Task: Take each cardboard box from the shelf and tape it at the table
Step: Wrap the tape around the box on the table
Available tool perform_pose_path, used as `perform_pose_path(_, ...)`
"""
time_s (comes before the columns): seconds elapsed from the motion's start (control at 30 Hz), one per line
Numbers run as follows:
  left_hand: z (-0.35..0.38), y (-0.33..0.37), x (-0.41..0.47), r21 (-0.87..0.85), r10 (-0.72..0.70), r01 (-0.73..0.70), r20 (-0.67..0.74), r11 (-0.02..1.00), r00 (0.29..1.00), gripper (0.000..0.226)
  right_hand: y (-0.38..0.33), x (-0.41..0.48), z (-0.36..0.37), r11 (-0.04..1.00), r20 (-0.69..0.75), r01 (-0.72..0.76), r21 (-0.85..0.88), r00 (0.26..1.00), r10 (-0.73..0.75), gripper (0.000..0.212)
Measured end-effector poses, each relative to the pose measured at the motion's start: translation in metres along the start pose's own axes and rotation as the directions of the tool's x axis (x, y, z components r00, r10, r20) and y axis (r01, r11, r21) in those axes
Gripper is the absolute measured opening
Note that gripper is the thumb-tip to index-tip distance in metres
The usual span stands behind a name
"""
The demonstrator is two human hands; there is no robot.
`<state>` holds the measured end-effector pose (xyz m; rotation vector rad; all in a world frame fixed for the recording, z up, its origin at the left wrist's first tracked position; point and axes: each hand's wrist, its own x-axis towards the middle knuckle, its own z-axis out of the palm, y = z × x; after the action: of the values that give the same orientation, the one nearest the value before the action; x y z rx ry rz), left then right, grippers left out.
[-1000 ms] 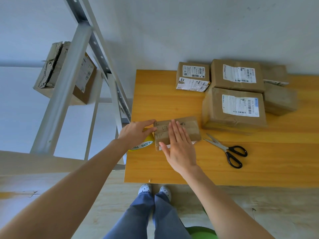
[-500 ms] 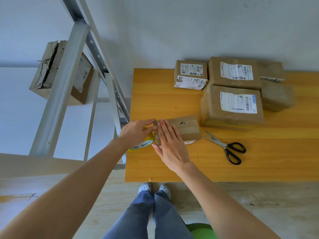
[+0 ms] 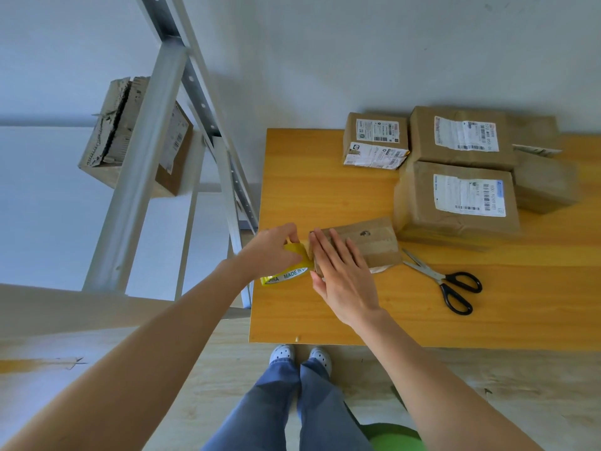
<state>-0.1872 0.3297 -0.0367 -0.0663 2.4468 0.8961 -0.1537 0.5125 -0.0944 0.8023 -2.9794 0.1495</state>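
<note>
Five cardboard boxes sit on the table (image 3: 325, 196) (four stacked upper right, one shelf box (image 3: 136, 138) upper left), the small box (image 3: 367, 242) mid-frame under the flat, spread right hand (image 3: 341, 275), the left hand (image 3: 273, 252) pinching the tape roll (image 3: 289, 271) just beside it.

Both forearms bare, extended forward from the lower frame, converging toward each other. Left hand (image 3: 272, 248): back of hand up, wrist roughly straight, fingers curled downward and closed in a grasp, thumb tip pointing toward the right hand. Right hand (image 3: 341, 271): flat, palm down, fingers (image 3: 325, 247) extended and held nearly together, pointing forward and slightly left; thumb lies along the hand's left edge, angled toward the left hand. Right wrist bent slightly, forearm running back and to the right. Fingertips of the two hands sit just beside each other, a narrow gap between them. Legs and both feet visible below, between the forearms.
</note>
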Motion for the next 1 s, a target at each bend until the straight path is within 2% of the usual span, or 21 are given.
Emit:
perform_pose_path(0.1, 0.001, 0.0, 0.004, 0.152, 0.002, 0.002, -0.027, 0.988, 1.0, 0.019, 0.001, 0.001, -0.002, 1.0, 0.023, 0.008, 0.015, 1.0, -0.008, 0.06)
perform_pose_path(0.23, 0.007, -0.003, 0.01, 0.216, -0.043, 0.046, -0.02, 0.975, 0.999, 0.017, 0.001, 0.0, -0.003, 0.999, 0.047, 0.007, 0.048, 0.999, -0.009, 0.061)
perform_pose_path(0.33, 0.008, -0.008, 0.008, 0.102, 0.005, -0.004, -0.011, 0.995, 1.0, 0.022, 0.005, 0.0, -0.002, 0.995, 0.033, 0.027, 0.095, 0.999, -0.03, 0.063)
perform_pose_path(0.47, 0.013, -0.011, 0.003, -0.023, 0.09, -0.09, 0.0, 0.996, 0.996, 0.025, 0.019, -0.02, -0.006, 0.995, 0.009, 0.012, 0.094, 1.0, -0.013, 0.075)
perform_pose_path(0.53, 0.016, -0.01, 0.004, -0.025, 0.095, -0.095, -0.001, 0.995, 0.995, 0.025, 0.033, -0.037, -0.01, 0.992, -0.036, -0.057, 0.117, 0.997, 0.061, 0.073)
perform_pose_path(0.6, 0.018, -0.01, 0.007, -0.025, 0.095, -0.095, 0.0, 0.995, 0.995, 0.026, 0.053, -0.056, -0.012, 0.971, -0.116, -0.18, 0.16, 0.973, 0.2, 0.063)
perform_pose_path(0.7, 0.021, -0.013, 0.009, -0.014, 0.111, -0.111, -0.006, 0.994, 0.994, 0.024, 0.089, -0.08, -0.012, 0.881, -0.167, -0.439, 0.177, 0.868, 0.467, 0.043)
perform_pose_path(0.77, 0.022, -0.014, 0.009, -0.011, 0.114, -0.114, -0.015, 0.993, 0.993, 0.023, 0.112, -0.092, -0.008, 0.805, -0.062, -0.576, 0.142, 0.806, 0.588, 0.04)
perform_pose_path(0.83, 0.023, -0.013, 0.009, -0.01, 0.118, -0.118, -0.018, 0.993, 0.993, 0.023, 0.13, -0.099, -0.008, 0.753, 0.111, -0.656, 0.054, 0.754, 0.648, 0.049)
perform_pose_path(0.9, 0.024, -0.011, 0.008, -0.02, 0.111, -0.111, -0.021, 0.994, 0.994, 0.02, 0.143, -0.102, -0.007, 0.722, 0.237, -0.69, -0.046, 0.695, 0.679, 0.058)
perform_pose_path(1.0, 0.026, -0.011, 0.009, -0.054, 0.073, -0.074, -0.016, 0.996, 0.997, 0.024, 0.157, -0.103, -0.002, 0.691, 0.321, -0.713, -0.116, 0.632, 0.706, 0.062)
